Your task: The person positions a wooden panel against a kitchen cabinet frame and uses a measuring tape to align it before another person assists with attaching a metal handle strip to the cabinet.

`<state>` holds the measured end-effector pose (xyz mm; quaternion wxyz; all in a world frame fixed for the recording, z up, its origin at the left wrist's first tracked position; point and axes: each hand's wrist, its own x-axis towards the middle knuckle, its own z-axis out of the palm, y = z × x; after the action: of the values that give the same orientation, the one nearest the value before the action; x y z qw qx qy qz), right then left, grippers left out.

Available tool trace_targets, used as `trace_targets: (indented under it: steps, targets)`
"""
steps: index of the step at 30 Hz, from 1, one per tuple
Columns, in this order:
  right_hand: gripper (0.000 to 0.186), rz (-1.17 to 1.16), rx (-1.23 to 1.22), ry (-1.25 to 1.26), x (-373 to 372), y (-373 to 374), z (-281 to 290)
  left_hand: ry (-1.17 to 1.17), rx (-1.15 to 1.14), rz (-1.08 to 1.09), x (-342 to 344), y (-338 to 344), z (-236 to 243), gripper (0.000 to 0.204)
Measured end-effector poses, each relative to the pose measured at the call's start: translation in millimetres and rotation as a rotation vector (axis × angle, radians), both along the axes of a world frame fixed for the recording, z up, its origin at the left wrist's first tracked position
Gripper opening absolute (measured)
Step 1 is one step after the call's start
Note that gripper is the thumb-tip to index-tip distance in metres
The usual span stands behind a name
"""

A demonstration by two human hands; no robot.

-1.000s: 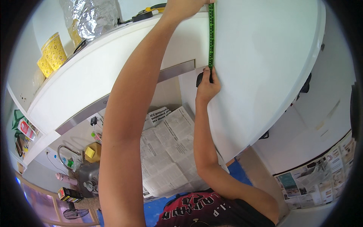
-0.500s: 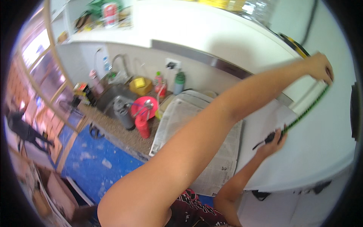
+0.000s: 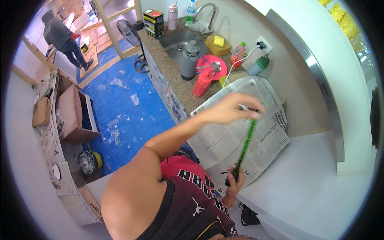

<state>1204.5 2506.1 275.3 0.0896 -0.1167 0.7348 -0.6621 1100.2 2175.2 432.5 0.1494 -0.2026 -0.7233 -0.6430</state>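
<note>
Your two hands share one tape measure [image 3: 247,140]. Your right hand [image 3: 236,185] has its grip closed around the single black case; your left hand [image 3: 231,109], blurred, pinches the end of the one green blade, plus one slim object [image 3: 243,107] too smeared to identify. The blade slants between them, above newspaper [image 3: 224,140] spread at the near end of the desk [image 3: 185,93]. Farther along are one grey flask [image 3: 189,62], one red bottle [image 3: 203,84], one pink plate [image 3: 222,71] and one sink [image 3: 170,47]. Beyond are one fan [image 3: 128,31] and one co-worker [image 3: 59,35].
</note>
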Motion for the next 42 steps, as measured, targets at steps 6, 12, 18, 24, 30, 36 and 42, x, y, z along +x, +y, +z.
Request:
trace_targets:
  steps: [6, 12, 18, 24, 30, 36, 42]
  targets:
    - [0.055, 0.38, 0.264, -0.074, 20, 16, -22, -0.427, 0.004, 0.173, 161, -47, -73, 0.025]
    - [0.052, 0.585, 0.201, -0.086, 57, 22, -26, -0.529, -0.169, 0.28, 282, 31, -86, 0.019]
    - [0.045, 0.866, 0.233, 0.211, 78, 3, -31, -0.583, -0.032, 0.548, 365, 101, -69, 0.021]
    - [0.043, 0.851, 0.309, 0.352, 98, 25, -36, -0.531, -0.147, 0.435, 392, 100, -56, 0.018]
    - [0.039, 0.585, 0.276, 0.323, 103, 58, -52, -0.405, -0.274, 0.287, 357, 102, -59, 0.019]
    - [0.036, 0.491, 0.349, 0.456, 92, 71, -57, -0.402, -0.348, 0.187, 335, 116, -70, 0.016]
    - [0.036, 0.456, 0.37, 0.425, 102, 73, -49, -0.445, -0.374, 0.129, 319, 131, -95, 0.018]
